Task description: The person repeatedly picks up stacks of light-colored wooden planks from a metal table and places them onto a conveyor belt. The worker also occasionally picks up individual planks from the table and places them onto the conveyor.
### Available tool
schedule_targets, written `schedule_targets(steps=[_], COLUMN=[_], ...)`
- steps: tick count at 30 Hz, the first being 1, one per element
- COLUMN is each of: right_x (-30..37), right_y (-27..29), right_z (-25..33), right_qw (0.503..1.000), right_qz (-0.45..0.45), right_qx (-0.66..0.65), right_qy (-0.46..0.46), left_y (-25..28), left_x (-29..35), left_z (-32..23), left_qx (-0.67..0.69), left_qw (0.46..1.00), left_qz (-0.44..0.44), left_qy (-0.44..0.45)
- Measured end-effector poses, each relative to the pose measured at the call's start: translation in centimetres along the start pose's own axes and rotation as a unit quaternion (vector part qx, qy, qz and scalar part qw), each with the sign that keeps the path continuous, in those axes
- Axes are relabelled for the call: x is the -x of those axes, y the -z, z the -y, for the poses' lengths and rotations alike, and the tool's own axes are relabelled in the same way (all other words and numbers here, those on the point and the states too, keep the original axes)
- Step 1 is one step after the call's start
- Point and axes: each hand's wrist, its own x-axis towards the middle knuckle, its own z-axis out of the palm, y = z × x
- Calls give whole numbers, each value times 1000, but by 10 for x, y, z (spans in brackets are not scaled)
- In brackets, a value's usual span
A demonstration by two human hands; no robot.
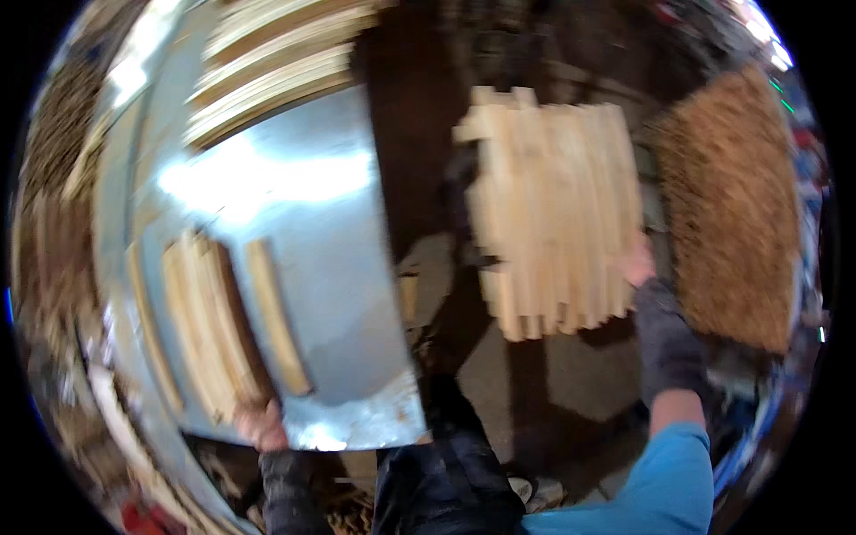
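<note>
My left hand (260, 426) is closed at the near end of a small stack of pale wooden slats (201, 321) lying on a shiny metal table (339, 294). Single slats lie on either side of that stack, one of them a loose slat (278, 316) to its right. Off to the right, my right hand (637, 260) touches the right side of a wide, taller stack of wooden slats (557, 205). Motion blur smears its fingers, and the stack's edge partly hides them.
More slats (276, 67) lie in layered rows at the table's far end. A big brown block of tightly packed, rough-textured material (731, 214) stands at the far right. Between the table and the wide stack runs a dark gap with floor (428, 276) showing. Wood pieces pile up along the left rim.
</note>
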Motion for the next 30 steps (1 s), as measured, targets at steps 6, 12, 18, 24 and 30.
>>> schedule_targets(steps=[6,12,18,24,30], right_x=[-2,27,72,143,306], right_y=[6,6,12,-32,-117], right_z=[85,50,74,71,77], right_qw=[971,981,961,977,987], right_qz=[88,17,19,-123,-36], right_qx=[71,-43,-2,12,-141], right_qy=[-209,-187,-278,-174,-69], left_y=[51,41,64,96,119], left_x=[37,89,129,186,250], left_z=[-112,-116,-108,-79,-9], left_qx=[249,393,417,449,412], left_qw=[968,896,858,819,757], left_qz=[30,196,273,284,323], left_qy=[29,64,125,219,391])
